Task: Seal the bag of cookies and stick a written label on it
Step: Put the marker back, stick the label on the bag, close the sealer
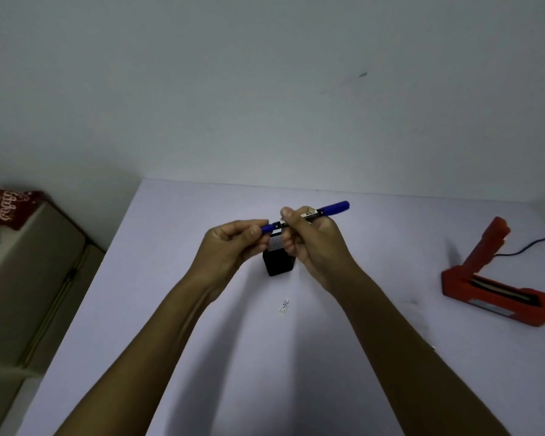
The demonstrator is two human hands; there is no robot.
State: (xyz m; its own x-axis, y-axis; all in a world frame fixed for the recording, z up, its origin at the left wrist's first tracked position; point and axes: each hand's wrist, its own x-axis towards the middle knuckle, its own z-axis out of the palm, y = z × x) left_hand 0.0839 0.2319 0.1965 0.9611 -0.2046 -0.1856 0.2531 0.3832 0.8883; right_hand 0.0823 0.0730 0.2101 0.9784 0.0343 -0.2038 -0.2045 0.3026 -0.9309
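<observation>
Both hands hold a blue marker [331,209] level above the white table [202,309]. My right hand [312,243] grips its white middle barrel, and the blue end sticks out to the right. My left hand [230,247] pinches the blue cap at the marker's left end. Directly below the hands stands a black mesh pen holder [276,262], partly hidden by them. A small white label [284,306] with dark writing lies flat on the table, nearer to me than the holder. The red bag of cookies [8,207] rests on a beige surface at the far left, off the table.
An orange-red heat sealer [491,278] with its arm raised sits at the table's right side, and a black cord runs off to the right. A beige cabinet [35,278] stands left of the table. A pale wall rises behind.
</observation>
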